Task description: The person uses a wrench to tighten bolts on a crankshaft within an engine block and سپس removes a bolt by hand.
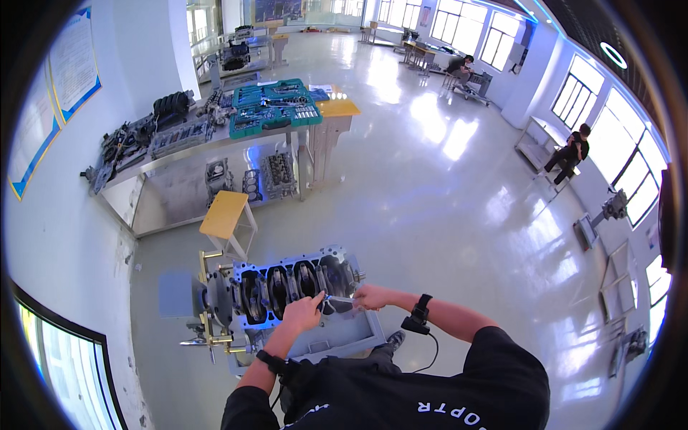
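An engine block (290,287) with its crankcase side up is mounted on a stand in front of me. Across its near right edge lies a silver ratchet wrench (340,298). My right hand (373,296) is closed around the handle end of that wrench. My left hand (304,312) is closed at the wrench's head, its fingertips pressed there above the block. Whatever sits under the wrench head is hidden. Inside the block, dark curved crankshaft parts (278,283) show between the bearing caps.
A grey tray (344,335) is under the block. Beyond it are a wooden-topped stool (224,213) and a metal workbench (161,161) bearing engine parts and an open green tool case (276,107). One person (571,152) sits at the right, another (460,67) farther back.
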Demonstrator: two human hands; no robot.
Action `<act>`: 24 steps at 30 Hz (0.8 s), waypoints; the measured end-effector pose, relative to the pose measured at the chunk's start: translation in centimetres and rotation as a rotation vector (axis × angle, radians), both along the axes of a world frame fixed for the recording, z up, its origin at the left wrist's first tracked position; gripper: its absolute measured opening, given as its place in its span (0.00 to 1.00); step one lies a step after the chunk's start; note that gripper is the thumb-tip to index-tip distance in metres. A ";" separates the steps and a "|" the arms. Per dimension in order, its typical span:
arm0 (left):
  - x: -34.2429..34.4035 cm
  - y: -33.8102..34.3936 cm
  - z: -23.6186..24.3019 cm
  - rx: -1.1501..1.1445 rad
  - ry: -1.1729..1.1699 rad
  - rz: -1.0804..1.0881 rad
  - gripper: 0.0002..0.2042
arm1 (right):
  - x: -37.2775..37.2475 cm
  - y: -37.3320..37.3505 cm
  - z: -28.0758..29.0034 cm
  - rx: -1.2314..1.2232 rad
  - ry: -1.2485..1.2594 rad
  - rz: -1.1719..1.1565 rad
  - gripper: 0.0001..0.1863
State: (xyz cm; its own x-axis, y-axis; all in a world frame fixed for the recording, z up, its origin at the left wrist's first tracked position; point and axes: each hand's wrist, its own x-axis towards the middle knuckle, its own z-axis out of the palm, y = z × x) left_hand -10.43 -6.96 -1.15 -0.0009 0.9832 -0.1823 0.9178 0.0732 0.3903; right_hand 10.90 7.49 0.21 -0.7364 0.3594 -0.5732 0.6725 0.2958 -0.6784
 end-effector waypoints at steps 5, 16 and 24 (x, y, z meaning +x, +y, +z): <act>0.4 -0.9 -0.2 0.036 -0.019 0.042 0.27 | -1.1 1.8 1.1 0.118 0.014 0.101 0.14; 1.8 -1.1 -1.0 0.257 0.123 -0.108 0.31 | -3.3 6.4 2.6 0.009 -0.212 0.203 0.14; 1.9 -0.1 -0.4 0.227 0.162 -0.110 0.34 | -5.6 10.0 -0.6 0.175 -0.252 0.220 0.16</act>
